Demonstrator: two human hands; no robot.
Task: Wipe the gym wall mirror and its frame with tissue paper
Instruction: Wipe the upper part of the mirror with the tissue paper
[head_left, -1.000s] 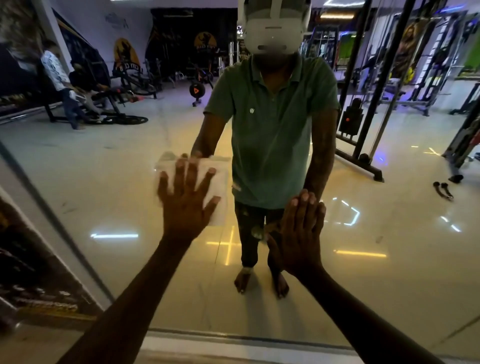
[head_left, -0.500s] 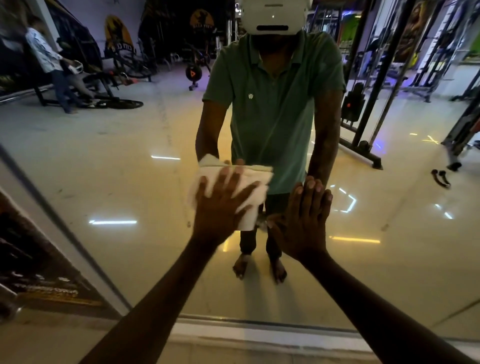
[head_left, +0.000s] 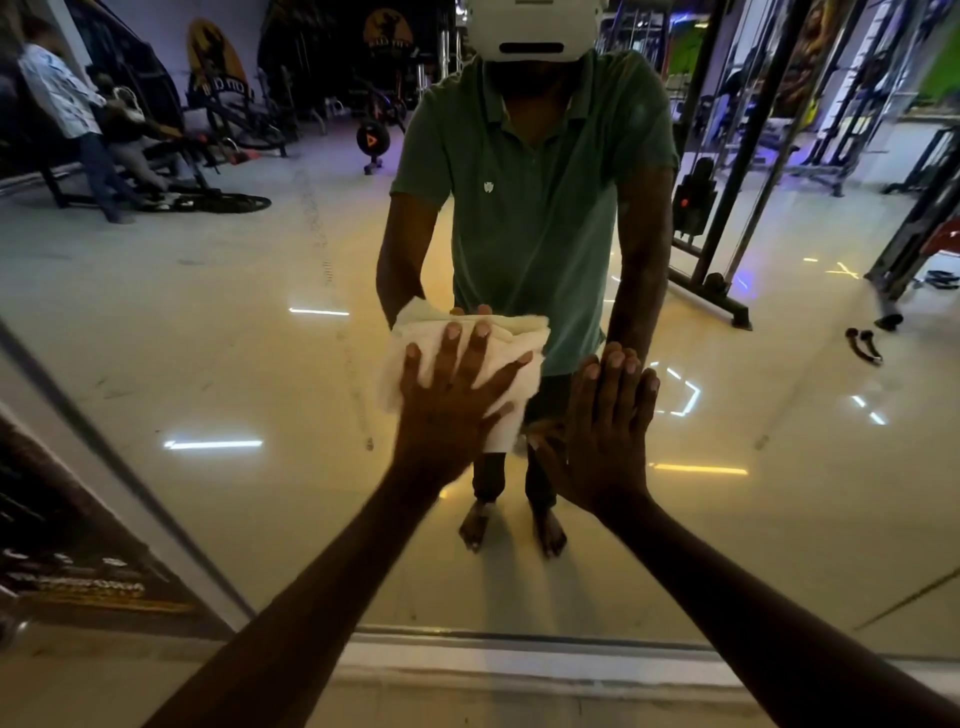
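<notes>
A large wall mirror (head_left: 208, 364) fills the view and reflects the gym and me. My left hand (head_left: 447, 405) lies flat with spread fingers on a folded white tissue (head_left: 519, 338), pressing it against the glass at the middle. My right hand (head_left: 605, 436) rests flat on the bare glass just to the right, fingers straight and together, holding nothing. The mirror's pale frame (head_left: 519, 662) runs along the bottom edge, and a slanted strip (head_left: 156, 525) borders the glass at the left.
A dark poster panel (head_left: 67, 561) sits left of the slanted strip. The glass reflects gym machines, a cable rack at the right, and people at the far left.
My left hand has slid the tissue rightward and slightly down across the glass, ending beside my right hand. The right hand has stayed pressed at about the same spot.
</notes>
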